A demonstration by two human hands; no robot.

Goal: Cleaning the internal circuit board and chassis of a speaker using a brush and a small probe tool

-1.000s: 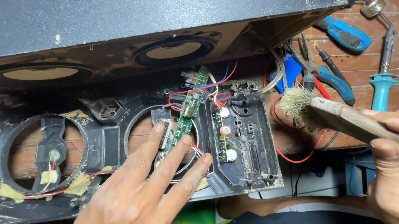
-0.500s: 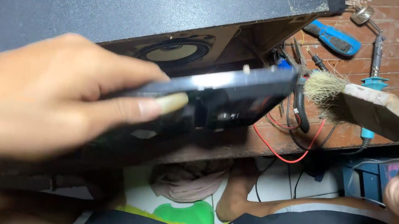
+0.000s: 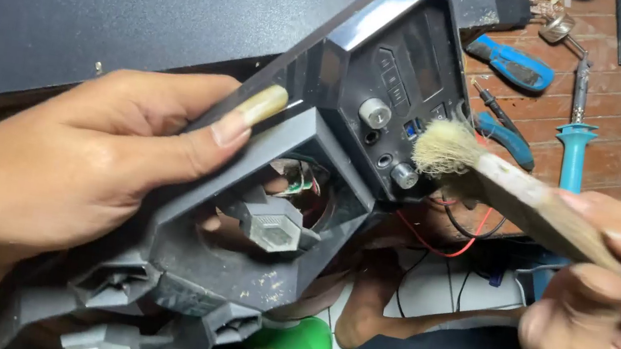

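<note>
**Brushing dust off speaker front panel**

Left hand grips the black plastic front panel, thumb pressed on its edge, holding it tilted above the lap. Dust specks remain around the lower opening. Right hand pinches a paintbrush, bristles touching the control knobs; cleaning looks partway done.

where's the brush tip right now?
Head view, right of centre: the brush, held in the right hand, has its bristles against the lower knob of the black front panel.
</note>
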